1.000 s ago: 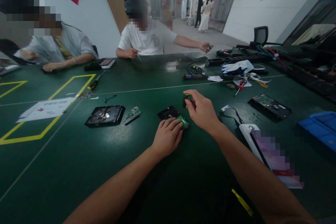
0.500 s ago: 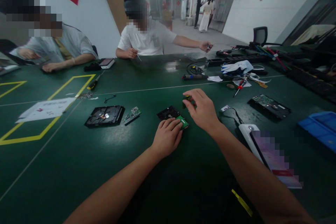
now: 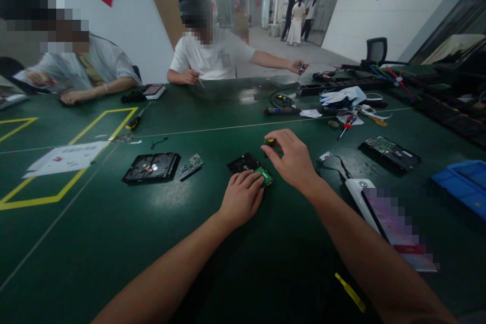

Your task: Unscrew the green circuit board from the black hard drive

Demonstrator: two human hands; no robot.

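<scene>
A small black hard drive [image 3: 243, 163] with a green circuit board [image 3: 265, 176] lies on the green table in front of me. My left hand [image 3: 243, 195] holds it down, with the fingers bent over its near edge and board. Just above the drive, my right hand [image 3: 290, 157] pinches the black and yellow handle of a screwdriver [image 3: 270, 143] between thumb and fingers. The screwdriver's tip is hard to make out. Left of the drive are a loose circuit board piece [image 3: 191, 166] and a larger open hard drive [image 3: 152, 168].
Another hard drive [image 3: 389, 154] lies to the right, near a blue tray [image 3: 461, 185] and a white device with a screen [image 3: 364, 197]. Farther back are a red screwdriver [image 3: 346, 126], white gloves [image 3: 343, 97] and a dark pen-shaped tool [image 3: 281, 111]. Two people sit across the table.
The screwdriver handle has tilted and turned slightly in my right hand, showing more of its yellow end. My left hand stays in place. People in the far background have shifted.
</scene>
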